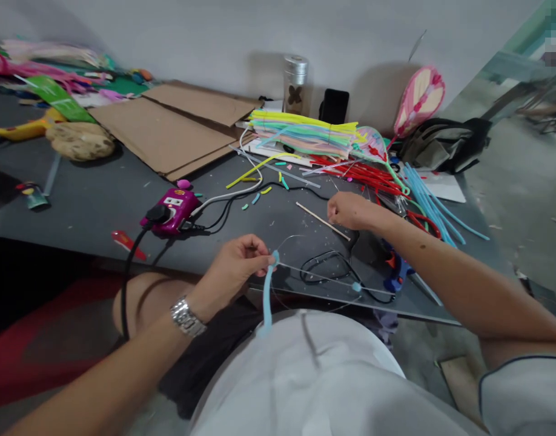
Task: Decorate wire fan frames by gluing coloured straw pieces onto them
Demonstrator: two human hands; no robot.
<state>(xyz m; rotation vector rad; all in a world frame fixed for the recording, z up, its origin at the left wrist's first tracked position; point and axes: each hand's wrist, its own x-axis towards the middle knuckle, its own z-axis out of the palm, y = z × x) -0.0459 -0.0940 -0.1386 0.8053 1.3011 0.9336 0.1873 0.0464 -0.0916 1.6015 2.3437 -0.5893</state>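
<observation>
My left hand (244, 257), with a metal watch on its wrist, pinches the top of a light blue flexible strip (268, 297), which hangs down in front of my white shirt. From the pinch a thin clear strand runs right, past a small light blue piece (357, 287), towards a blue glue gun (398, 269) at the table edge. My right hand (348, 210) is closed above the table, just beyond a thin wooden stick (322, 221). What its fingers hold, if anything, cannot be made out.
A purple power socket (171, 212) with cables lies left of centre, a red-handled cutter (128, 244) before it. Behind are cardboard sheets (164, 133), bundled coloured strips (305, 133), a flask (295, 85) and a phone (334, 106). Red strips (364, 174) and blue strips (430, 203) lie right.
</observation>
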